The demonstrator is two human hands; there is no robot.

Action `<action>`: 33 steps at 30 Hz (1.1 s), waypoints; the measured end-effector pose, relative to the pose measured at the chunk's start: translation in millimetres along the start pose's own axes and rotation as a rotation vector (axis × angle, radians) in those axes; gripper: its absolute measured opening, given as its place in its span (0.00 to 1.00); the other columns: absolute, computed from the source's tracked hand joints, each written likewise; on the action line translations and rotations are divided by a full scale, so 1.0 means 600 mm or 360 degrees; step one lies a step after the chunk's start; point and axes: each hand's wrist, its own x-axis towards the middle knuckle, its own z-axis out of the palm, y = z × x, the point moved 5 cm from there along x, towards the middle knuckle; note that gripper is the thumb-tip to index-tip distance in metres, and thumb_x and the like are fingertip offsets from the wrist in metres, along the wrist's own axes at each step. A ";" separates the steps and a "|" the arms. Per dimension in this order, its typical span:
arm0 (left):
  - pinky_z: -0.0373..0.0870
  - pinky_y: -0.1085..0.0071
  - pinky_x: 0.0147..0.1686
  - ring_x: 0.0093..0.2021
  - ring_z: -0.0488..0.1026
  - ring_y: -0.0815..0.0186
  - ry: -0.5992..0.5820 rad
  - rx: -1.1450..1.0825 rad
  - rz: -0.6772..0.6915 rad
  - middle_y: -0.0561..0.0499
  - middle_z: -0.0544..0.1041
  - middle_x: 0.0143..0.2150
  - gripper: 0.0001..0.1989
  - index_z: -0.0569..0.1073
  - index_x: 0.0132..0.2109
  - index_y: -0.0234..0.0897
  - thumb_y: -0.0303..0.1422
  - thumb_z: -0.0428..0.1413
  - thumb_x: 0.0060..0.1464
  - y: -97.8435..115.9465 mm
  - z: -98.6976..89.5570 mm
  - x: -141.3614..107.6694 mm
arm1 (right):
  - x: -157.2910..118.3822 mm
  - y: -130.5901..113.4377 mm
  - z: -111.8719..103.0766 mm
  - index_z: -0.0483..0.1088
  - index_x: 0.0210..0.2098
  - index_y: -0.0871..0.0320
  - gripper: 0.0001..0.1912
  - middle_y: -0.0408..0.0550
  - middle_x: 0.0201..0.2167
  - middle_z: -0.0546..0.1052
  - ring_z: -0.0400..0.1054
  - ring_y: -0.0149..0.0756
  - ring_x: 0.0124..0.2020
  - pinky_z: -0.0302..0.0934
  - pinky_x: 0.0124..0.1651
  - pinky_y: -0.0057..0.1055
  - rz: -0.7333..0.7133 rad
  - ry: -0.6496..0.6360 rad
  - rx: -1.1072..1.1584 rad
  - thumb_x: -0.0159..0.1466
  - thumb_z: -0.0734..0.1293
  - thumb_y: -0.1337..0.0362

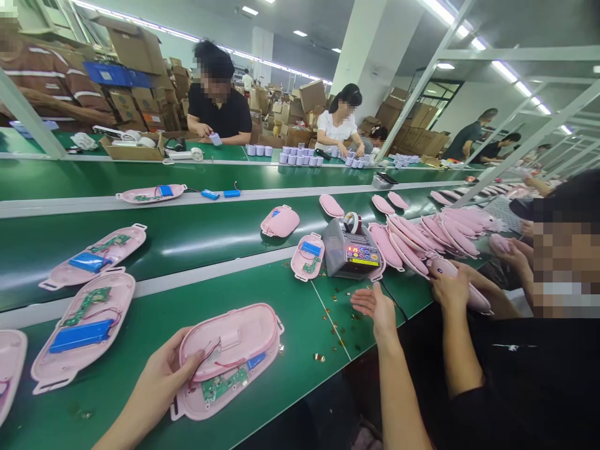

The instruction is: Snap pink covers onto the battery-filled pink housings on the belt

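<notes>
Pink plastic makes up the shell in work: an upper half (255, 328) lies partly over a lower half (197, 409) on the green counter (290, 400). The person's left hand (171, 372) is at the left end of the upper half, pinching its rim, thumb on top and close to thin wires. Most of the upper half extends to the right of that hand. Along the near side, the lower half shows a green circuit board (224, 384) and a bit of blue battery (256, 360). The right hand (379, 312) is well apart from this shell, held out to its right with fingers straight and palm spread, just in front of a grey tape dispenser (349, 250). Small shiny scraps (319, 357) lie on the counter between. To the left of the left hand sits an open pink shell (87, 331). At far right, a co-worker's hands (452, 284) hold a pink casing (475, 297)
</notes>
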 end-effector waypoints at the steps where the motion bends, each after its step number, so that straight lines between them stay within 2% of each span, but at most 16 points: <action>1: 0.75 0.72 0.29 0.36 0.78 0.56 -0.0001 0.0017 0.0004 0.50 0.80 0.36 0.29 0.74 0.47 0.38 0.55 0.61 0.46 0.002 0.001 0.000 | 0.004 -0.003 0.002 0.72 0.28 0.62 0.34 0.56 0.27 0.78 0.76 0.44 0.29 0.72 0.27 0.34 0.0020 0.0010 0.0049 0.48 0.69 0.34; 4: 0.74 0.71 0.28 0.34 0.77 0.56 0.0023 0.0081 0.0042 0.50 0.79 0.33 0.28 0.74 0.47 0.38 0.54 0.60 0.46 0.008 0.001 0.000 | 0.014 -0.010 0.018 0.73 0.35 0.61 0.28 0.55 0.34 0.80 0.77 0.45 0.35 0.74 0.31 0.35 0.0061 0.0017 0.0181 0.53 0.70 0.40; 6: 0.73 0.71 0.25 0.32 0.76 0.57 0.0021 0.0102 0.0046 0.51 0.78 0.31 0.28 0.73 0.48 0.38 0.54 0.60 0.47 0.009 0.001 0.001 | 0.021 -0.013 0.033 0.73 0.36 0.61 0.26 0.56 0.37 0.80 0.77 0.45 0.38 0.74 0.32 0.36 0.0095 0.0021 0.0242 0.54 0.70 0.43; 10: 0.69 0.72 0.22 0.31 0.76 0.57 -0.0014 0.0078 0.0010 0.51 0.77 0.30 0.28 0.72 0.49 0.37 0.52 0.60 0.48 0.001 0.000 0.007 | 0.036 -0.014 0.043 0.72 0.34 0.60 0.20 0.54 0.34 0.79 0.76 0.43 0.35 0.74 0.32 0.36 0.0101 0.0136 0.0327 0.48 0.74 0.53; 13: 0.72 0.72 0.27 0.35 0.77 0.56 0.0001 0.0085 0.0067 0.50 0.80 0.33 0.25 0.75 0.47 0.38 0.50 0.61 0.47 0.000 -0.006 0.013 | 0.027 -0.021 0.036 0.70 0.30 0.60 0.18 0.50 0.29 0.78 0.74 0.39 0.30 0.73 0.32 0.37 0.0040 0.0195 0.0352 0.43 0.74 0.58; 17: 0.74 0.69 0.42 0.40 0.77 0.57 -0.0032 0.0124 0.0192 0.49 0.81 0.40 0.19 0.77 0.44 0.36 0.44 0.61 0.48 0.013 -0.006 0.009 | -0.040 -0.041 0.047 0.66 0.27 0.57 0.17 0.41 0.24 0.72 0.69 0.32 0.27 0.71 0.33 0.34 -0.0143 0.0229 0.0345 0.42 0.73 0.57; 19: 0.73 0.68 0.47 0.44 0.77 0.56 -0.0075 0.0057 0.0181 0.48 0.81 0.42 0.18 0.77 0.46 0.35 0.40 0.59 0.49 0.014 -0.003 0.009 | -0.092 -0.065 0.088 0.67 0.29 0.57 0.16 0.42 0.27 0.72 0.69 0.33 0.31 0.71 0.37 0.35 -0.0370 0.0005 0.0221 0.48 0.73 0.55; 20: 0.73 0.67 0.47 0.44 0.77 0.56 -0.0098 0.0005 0.0155 0.47 0.81 0.43 0.19 0.77 0.47 0.34 0.38 0.59 0.49 0.012 -0.001 0.010 | -0.124 -0.080 0.122 0.68 0.30 0.57 0.14 0.44 0.31 0.73 0.70 0.35 0.35 0.70 0.40 0.36 -0.0556 -0.0239 0.0081 0.53 0.71 0.54; 22: 0.73 0.67 0.45 0.44 0.77 0.56 -0.0130 -0.0114 0.0093 0.46 0.81 0.44 0.20 0.76 0.48 0.33 0.36 0.59 0.48 0.004 0.002 0.014 | -0.198 -0.104 0.207 0.69 0.32 0.56 0.11 0.49 0.38 0.73 0.69 0.39 0.44 0.68 0.47 0.39 -0.0950 -0.0861 -0.0286 0.63 0.65 0.54; 24: 0.73 0.67 0.44 0.44 0.77 0.57 -0.0170 -0.0260 0.0073 0.45 0.81 0.45 0.21 0.75 0.50 0.32 0.35 0.59 0.48 -0.006 0.006 0.016 | -0.269 -0.103 0.290 0.68 0.34 0.56 0.11 0.51 0.44 0.71 0.67 0.40 0.49 0.64 0.51 0.39 -0.1252 -0.1449 -0.0712 0.69 0.59 0.58; 26: 0.73 0.67 0.43 0.42 0.77 0.59 -0.0215 -0.0396 0.0119 0.46 0.80 0.45 0.21 0.75 0.50 0.32 0.33 0.58 0.48 -0.013 0.009 0.018 | -0.313 -0.085 0.353 0.65 0.36 0.56 0.10 0.52 0.48 0.69 0.66 0.40 0.50 0.64 0.50 0.39 -0.1454 -0.1828 -0.1128 0.70 0.55 0.62; 29: 0.71 0.71 0.37 0.36 0.75 0.64 -0.0246 -0.0512 0.0196 0.49 0.80 0.39 0.19 0.75 0.49 0.32 0.29 0.56 0.48 -0.022 0.010 0.020 | -0.333 -0.054 0.405 0.64 0.36 0.57 0.09 0.54 0.51 0.68 0.65 0.41 0.50 0.65 0.47 0.38 -0.1694 -0.2049 -0.1585 0.70 0.54 0.65; 33: 0.63 0.77 0.26 0.26 0.67 0.71 -0.0269 -0.0614 0.0225 0.55 0.74 0.29 0.15 0.75 0.46 0.31 0.29 0.56 0.49 -0.031 0.011 0.023 | -0.332 -0.034 0.421 0.65 0.35 0.57 0.09 0.54 0.50 0.69 0.65 0.41 0.50 0.65 0.48 0.38 -0.1947 -0.2065 -0.1748 0.69 0.56 0.67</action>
